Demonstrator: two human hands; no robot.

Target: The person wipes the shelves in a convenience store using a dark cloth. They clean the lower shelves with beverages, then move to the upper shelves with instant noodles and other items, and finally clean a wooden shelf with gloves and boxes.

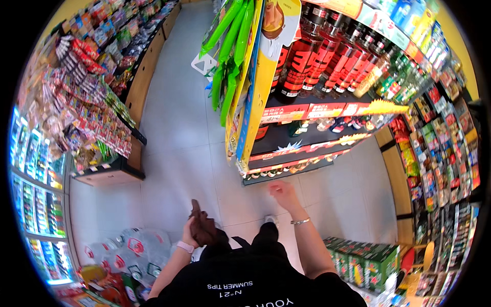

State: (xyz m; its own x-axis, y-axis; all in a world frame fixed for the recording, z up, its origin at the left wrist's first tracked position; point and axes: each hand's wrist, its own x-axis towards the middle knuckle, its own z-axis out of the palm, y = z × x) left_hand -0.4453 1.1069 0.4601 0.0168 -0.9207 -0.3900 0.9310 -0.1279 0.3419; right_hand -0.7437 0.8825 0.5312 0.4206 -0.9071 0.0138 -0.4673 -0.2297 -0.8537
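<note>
My left hand [188,233], with a pink band at the wrist, grips a crumpled brown cloth [202,226] beside my left leg. In front of my body, my right hand [284,195] is raised with loosely curled fingers and shows nothing in it. A silver bracelet [300,221] circles that wrist. Just beyond the right hand stands a shelf unit [291,144] of dark boards with red and yellow price strips. On an upper board, red-labelled bottles [303,57] are lined up, with green-labelled bottles farther right. The fingertips are slightly blurred.
Green packets [230,57] hang off the shelf's end. Snack displays [92,103] and glass-door coolers [42,199] stand at left. Bagged large plastic bottles [134,245] lie at lower left; green drink cartons [364,261] stack at lower right. Grey tiled floor [180,169] runs between.
</note>
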